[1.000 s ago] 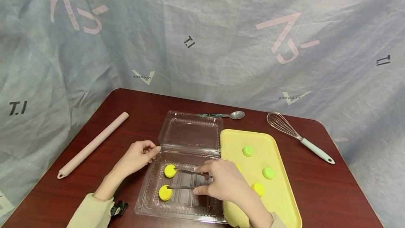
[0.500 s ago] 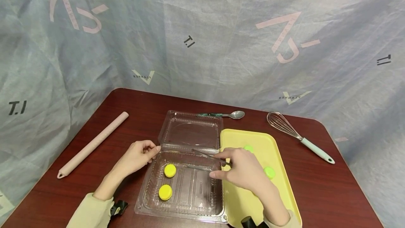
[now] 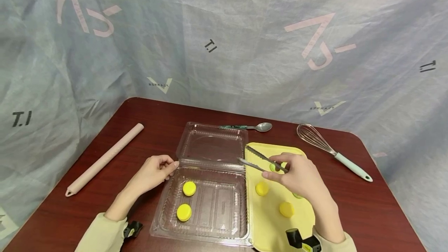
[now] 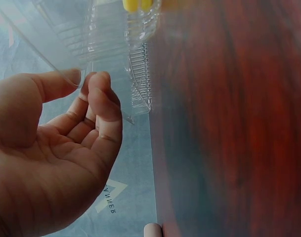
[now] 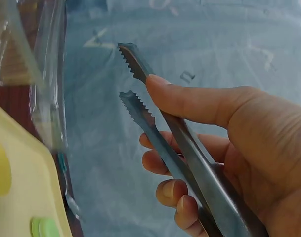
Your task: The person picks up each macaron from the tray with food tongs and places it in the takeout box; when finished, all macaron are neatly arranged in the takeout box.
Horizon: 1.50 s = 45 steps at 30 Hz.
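Observation:
My left hand (image 3: 154,174) pinches the rim of an open clear plastic clamshell box (image 3: 203,238) at its left hinge corner, thumb against fingertips in the left wrist view. Two yellow macarons (image 3: 189,188) sit in the left part of the box. My right hand (image 3: 301,176) grips metal tongs (image 5: 190,153) above the yellow tray (image 3: 269,226). Their serrated tips are spread with nothing between them, pointing left toward the box's lid. On the tray lie two more yellow macarons (image 3: 286,209) and green macarons (image 3: 273,167), partly hidden by my right hand and the tongs.
Behind the box lies a spoon (image 3: 263,127), its handle along the lid's back edge. A whisk (image 3: 351,166) rests to the right of the tray, and a pale pink rolling pin (image 3: 105,160) lies at the left. A grey curtain (image 3: 224,49) hangs behind the table.
My right hand has carried the tongs right, from beside the two macarons in the box to over the tray. Those macarons have stayed put, and my left hand keeps its hold on the rim.

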Tool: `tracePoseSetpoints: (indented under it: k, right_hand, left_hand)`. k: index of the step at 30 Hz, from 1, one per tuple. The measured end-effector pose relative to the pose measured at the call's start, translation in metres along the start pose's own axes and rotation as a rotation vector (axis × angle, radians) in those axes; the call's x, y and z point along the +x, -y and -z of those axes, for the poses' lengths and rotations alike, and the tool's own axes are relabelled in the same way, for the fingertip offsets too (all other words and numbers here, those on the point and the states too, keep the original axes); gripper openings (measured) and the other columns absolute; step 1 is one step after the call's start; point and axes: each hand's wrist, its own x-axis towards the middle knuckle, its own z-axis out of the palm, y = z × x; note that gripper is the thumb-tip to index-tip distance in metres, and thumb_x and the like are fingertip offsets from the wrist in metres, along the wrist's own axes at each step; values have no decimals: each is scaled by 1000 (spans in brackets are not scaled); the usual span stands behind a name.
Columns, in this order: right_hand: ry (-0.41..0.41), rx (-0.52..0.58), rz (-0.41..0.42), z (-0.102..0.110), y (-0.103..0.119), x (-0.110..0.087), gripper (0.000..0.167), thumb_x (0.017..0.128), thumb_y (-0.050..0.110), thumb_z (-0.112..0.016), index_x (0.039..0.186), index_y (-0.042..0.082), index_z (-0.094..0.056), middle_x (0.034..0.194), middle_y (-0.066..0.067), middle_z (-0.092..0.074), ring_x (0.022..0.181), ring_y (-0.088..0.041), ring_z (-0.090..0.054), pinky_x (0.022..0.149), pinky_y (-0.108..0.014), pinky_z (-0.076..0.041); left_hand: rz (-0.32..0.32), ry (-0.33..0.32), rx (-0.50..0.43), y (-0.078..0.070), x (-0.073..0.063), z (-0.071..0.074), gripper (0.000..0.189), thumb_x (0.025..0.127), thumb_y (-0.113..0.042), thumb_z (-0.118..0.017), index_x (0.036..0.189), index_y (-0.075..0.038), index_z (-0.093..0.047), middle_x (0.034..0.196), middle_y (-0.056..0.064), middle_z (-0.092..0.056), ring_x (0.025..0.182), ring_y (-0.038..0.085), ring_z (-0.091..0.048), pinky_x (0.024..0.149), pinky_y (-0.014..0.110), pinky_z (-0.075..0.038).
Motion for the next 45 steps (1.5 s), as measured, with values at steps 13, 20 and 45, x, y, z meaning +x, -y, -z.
tracePoseSetpoints:
  k: [13,20,45]
  right_hand:
    - [-40,-80,-84,-4,-43,2,48,79,48,-82,111,12,-76,77,7,-62,56,-14,-45,50,-31,-32]
    - [-52,-182,-158,-2,-76,-6,54,78,53,-81,113,12,-75,84,5,-67,70,-15,-56,59,-37,-42]
    - [11,-244,-163,-7,-110,-10,51,76,49,-83,109,11,-77,99,-9,-73,86,-34,-66,62,-45,-48]
  left_hand:
    - [-5,-3,-11,1,-2,-1,24,99,-26,-65,87,-4,-67,66,0,-61,62,18,-59,53,25,-45]
    - [-9,-4,-7,-1,-1,-1,24,99,-25,-65,86,-5,-66,66,0,-61,61,18,-59,52,25,-45]
    - [4,-13,-10,3,3,-1,24,99,-23,-65,84,-4,-66,64,2,-61,60,19,-59,52,24,-45]
